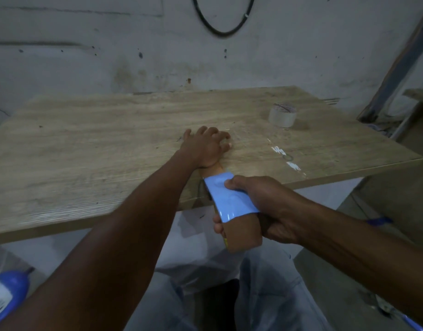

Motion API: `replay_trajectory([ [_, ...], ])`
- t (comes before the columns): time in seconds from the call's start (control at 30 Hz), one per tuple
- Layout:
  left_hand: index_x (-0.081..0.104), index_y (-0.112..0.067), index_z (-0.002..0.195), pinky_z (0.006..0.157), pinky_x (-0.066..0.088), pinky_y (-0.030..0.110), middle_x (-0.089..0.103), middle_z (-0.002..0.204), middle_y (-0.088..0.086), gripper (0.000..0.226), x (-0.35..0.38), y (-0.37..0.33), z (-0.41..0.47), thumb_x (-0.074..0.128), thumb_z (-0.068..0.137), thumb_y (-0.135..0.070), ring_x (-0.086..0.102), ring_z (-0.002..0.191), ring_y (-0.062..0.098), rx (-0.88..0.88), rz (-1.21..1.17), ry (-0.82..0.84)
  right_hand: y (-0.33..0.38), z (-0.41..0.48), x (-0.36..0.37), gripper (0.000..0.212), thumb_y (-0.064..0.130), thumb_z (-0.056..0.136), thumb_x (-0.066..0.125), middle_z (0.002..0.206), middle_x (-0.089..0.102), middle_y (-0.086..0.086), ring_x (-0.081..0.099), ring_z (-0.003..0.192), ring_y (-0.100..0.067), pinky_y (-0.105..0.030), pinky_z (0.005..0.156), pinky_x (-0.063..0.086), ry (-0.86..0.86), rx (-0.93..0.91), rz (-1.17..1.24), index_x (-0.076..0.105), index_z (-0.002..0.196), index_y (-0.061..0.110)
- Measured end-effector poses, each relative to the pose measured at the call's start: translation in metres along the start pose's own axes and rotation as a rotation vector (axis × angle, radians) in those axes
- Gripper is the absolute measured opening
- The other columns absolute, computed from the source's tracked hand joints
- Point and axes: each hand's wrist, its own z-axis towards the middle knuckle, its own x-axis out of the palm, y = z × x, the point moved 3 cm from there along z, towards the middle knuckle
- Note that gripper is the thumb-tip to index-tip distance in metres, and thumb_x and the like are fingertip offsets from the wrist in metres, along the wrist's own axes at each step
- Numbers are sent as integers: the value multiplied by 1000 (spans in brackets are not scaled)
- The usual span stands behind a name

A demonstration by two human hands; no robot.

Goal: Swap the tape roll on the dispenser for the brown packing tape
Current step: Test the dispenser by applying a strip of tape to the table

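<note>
My right hand (260, 206) grips a blue tape dispenser (227, 199) at the table's front edge, with a brown packing tape roll (244, 235) mounted in it. A strip of brown tape (217, 169) runs from the dispenser onto the wooden table (86, 144) and under my left hand (205, 146). That hand lies palm down on the tabletop with fingers bent, pressing on the end of the strip. A clear tape roll (282, 115) stands alone at the table's far right.
A blue and white bottle (7, 292) lies on the floor at lower left. White paint smears (285, 156) mark the table near its right edge. A black cable loop (223, 17) hangs on the wall behind.
</note>
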Motion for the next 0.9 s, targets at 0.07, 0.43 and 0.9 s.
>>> replay_trajectory([
  [0.07,45,-35,148,118,16,62,39,159,0,52,-3,-7,-2,33,103,-59,29,150,23,4,56,-41,-4,1,-1,31,26,99,51,68,69,-25,68,57,-35,-40,61,59,5,7,17,53,108,-4],
  [0.43,35,-27,155,119,16,55,28,168,1,64,10,-28,-17,34,102,-63,23,155,21,-12,-49,46,-7,12,-4,39,31,98,55,65,66,-22,64,50,-32,-38,56,58,2,28,65,56,112,-6],
  [0.9,40,-28,151,117,20,59,35,164,0,64,11,-27,-22,31,101,-65,28,152,22,23,-37,-20,-28,2,-6,37,29,99,55,67,68,-23,67,54,-32,-38,58,57,2,8,26,59,107,-7],
])
